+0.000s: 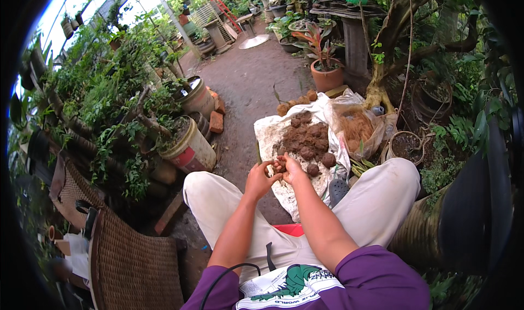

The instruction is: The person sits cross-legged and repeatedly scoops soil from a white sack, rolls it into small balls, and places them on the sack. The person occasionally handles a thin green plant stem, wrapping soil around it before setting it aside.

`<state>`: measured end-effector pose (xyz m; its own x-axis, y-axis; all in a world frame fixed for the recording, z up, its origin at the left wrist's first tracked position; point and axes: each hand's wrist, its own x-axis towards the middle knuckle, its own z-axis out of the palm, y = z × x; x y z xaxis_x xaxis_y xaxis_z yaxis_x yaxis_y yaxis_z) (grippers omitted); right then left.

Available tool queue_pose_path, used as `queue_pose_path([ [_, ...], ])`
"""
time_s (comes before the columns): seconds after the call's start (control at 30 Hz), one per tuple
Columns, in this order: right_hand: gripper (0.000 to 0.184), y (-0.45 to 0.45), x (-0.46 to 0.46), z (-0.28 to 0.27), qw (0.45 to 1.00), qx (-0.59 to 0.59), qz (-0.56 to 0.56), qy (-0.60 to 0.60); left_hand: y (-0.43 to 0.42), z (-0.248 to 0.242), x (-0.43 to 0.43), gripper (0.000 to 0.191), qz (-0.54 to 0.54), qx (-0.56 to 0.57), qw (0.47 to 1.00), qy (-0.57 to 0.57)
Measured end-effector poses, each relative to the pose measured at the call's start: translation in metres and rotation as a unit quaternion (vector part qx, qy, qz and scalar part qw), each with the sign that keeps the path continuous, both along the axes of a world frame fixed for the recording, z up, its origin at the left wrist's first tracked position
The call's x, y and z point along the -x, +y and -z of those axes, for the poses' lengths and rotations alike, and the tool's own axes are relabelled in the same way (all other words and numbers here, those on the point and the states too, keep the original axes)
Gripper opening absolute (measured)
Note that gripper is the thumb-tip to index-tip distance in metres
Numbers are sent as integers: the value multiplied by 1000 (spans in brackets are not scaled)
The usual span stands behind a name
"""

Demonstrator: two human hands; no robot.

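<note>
Between the knees, my left hand [261, 179] and my right hand [290, 169] meet around a small lump of brown soil mix [278, 167], which both hands' fingers touch. A green leaf or stem rises beside my left hand; whether it is held there cannot be told. Just beyond the hands lies a white woven sack [268, 131] with a heap of moist brown soil [305, 131] on it. Rounded soil balls [328, 160] rest at the heap's near right side. A clear plastic bag of reddish-brown fibre [354, 125] stands to the right.
Fibrous balls [303, 100] line the sack's far edge. A potted red-leaved plant [326, 77] stands behind. At left are a planted bucket [192, 146], bricks [216, 122] and a wicker chair [135, 261]. A tree trunk [374, 91] and cut leaves [361, 167] are on the right.
</note>
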<state>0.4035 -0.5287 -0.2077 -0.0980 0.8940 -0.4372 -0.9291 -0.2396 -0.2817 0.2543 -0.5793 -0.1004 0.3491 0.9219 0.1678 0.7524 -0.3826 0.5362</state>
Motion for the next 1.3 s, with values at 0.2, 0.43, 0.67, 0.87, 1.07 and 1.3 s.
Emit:
queue_pose_path([
  [0.2, 25, -13, 12, -16, 997, -39, -65, -18, -6, 8, 0, 58, -38, -26, 999, -2],
  [0.43, 33, -19, 20, -37, 980, 2, -48, -191, -3, 7, -8, 52, -77, -35, 996, 14],
  [0.67, 34, -15, 11, -51, 918, -2, -62, -393, 1, 2, -7, 54, -65, -81, 994, 40],
  [0.87, 38, -22, -3, -49, 929, 29, -57, -364, -9, 5, -9, 56, -23, -47, 999, 15],
  [1.07, 44, -16, 18, -49, 924, 2, -121, -362, 0, 1, -6, 37, -10, -81, 997, 0],
  [1.3, 57, -19, 19, -67, 837, -53, -200, -507, 1, 4, -1, 35, -77, -79, 994, -1],
])
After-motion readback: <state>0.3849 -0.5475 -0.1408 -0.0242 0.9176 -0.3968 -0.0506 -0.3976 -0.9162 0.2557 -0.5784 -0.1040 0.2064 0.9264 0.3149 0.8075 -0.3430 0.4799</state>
